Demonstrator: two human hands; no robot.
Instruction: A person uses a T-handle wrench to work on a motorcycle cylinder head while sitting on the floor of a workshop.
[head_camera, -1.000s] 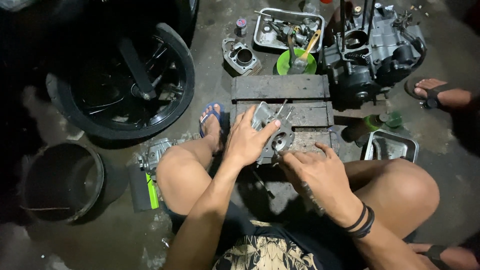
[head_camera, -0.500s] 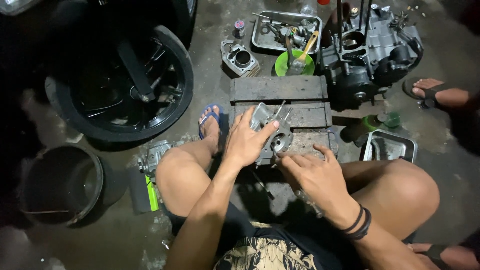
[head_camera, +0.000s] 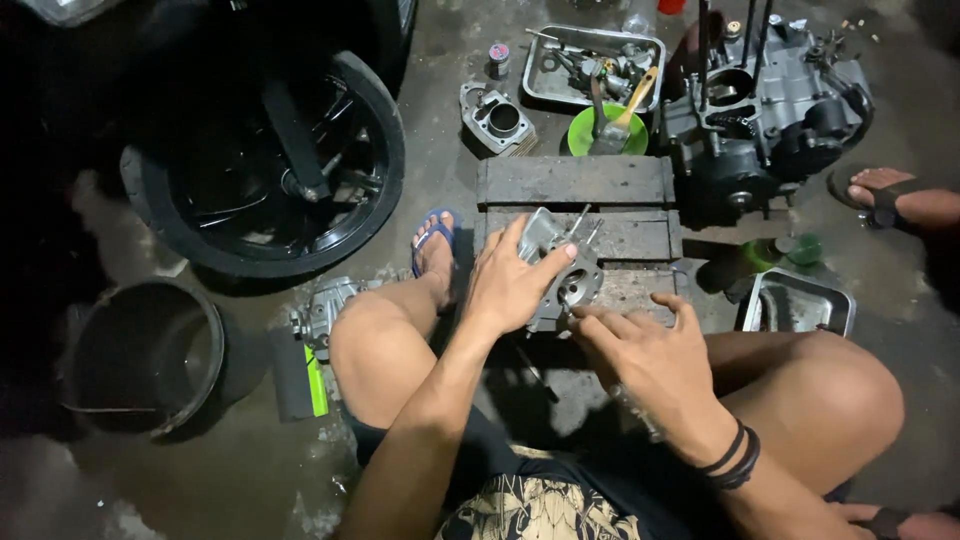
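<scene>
Holding steady, nothing's really moved over the last second: left hand (head_camera: 508, 285) still clamps the metal engine part (head_camera: 566, 272) on the wooden block (head_camera: 575, 182), right hand (head_camera: 640, 350) fingertips still pinching at its underside.

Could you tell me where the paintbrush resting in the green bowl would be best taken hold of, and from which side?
Probably by its pale wooden handle. The paintbrush lies tilted in the green bowl, bristles down inside and the handle sticking up over the rim toward the metal tray. A grip from above on that free upper end looks easiest, since the engine block crowds the side beyond it.
</scene>
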